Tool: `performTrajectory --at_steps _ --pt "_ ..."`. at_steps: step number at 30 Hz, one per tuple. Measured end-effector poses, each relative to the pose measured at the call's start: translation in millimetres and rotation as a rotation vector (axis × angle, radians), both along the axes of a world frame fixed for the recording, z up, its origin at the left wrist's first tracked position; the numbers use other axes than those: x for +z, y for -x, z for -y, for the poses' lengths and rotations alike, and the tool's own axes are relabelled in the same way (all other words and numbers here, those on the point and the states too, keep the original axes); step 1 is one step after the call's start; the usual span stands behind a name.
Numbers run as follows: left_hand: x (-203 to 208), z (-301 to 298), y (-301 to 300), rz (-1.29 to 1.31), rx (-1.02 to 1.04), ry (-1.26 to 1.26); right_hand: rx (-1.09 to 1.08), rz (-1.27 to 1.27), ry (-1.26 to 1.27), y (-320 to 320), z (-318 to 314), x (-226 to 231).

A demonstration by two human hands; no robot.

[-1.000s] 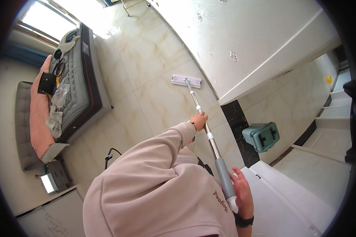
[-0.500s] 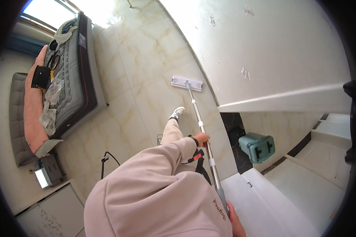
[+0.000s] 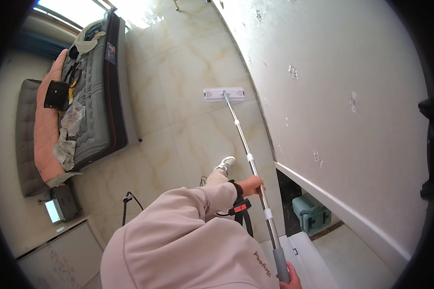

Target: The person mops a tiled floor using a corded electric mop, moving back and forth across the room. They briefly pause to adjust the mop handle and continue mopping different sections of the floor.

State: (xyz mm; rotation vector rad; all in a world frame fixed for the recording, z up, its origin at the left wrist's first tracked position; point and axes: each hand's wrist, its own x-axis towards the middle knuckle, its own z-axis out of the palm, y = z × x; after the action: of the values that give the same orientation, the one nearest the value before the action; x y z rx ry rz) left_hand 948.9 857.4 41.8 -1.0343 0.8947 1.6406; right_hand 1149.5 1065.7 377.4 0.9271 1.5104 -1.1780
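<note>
The mop head (image 3: 217,94) has moved over the seam (image 3: 197,117), so it now covers the farther tile (image 3: 193,72). Left hand (image 3: 251,185) wraps the pole (image 3: 242,137); right hand (image 3: 291,280) touches the grey grip (image 3: 280,264), how firmly I cannot tell.

The mop pole (image 3: 243,139) is smooth, shiny metal, its grip (image 3: 280,264) matt, its mop head (image 3: 235,94) plastic. Floor tiles (image 3: 202,132) look glossy; the sweatshirt (image 3: 178,241) is matt cloth, the bucket (image 3: 305,207) smooth plastic.

Shiny marbled floor (image 3: 193,55) here, with a white mop head (image 3: 212,95) on it. Gray mattress (image 3: 94,118) has a pink quilt (image 3: 46,137) and plastic bag (image 3: 73,119) on top.
</note>
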Motion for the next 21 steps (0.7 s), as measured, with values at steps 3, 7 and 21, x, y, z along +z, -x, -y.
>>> performTrajectory --at_steps 3,7,21 --pt "-3.8 25.3 43.1 -0.042 0.058 0.055 0.029 -0.063 0.022 34.3 13.3 -22.4" --pt "0.8 49.6 84.4 -0.057 0.181 0.087 0.130 -0.308 0.016 66.1 33.5 -43.3" --pt "-12.8 133.9 235.2 -0.284 0.315 0.240 0.312 -0.654 0.094 271.9 151.8 -175.0"
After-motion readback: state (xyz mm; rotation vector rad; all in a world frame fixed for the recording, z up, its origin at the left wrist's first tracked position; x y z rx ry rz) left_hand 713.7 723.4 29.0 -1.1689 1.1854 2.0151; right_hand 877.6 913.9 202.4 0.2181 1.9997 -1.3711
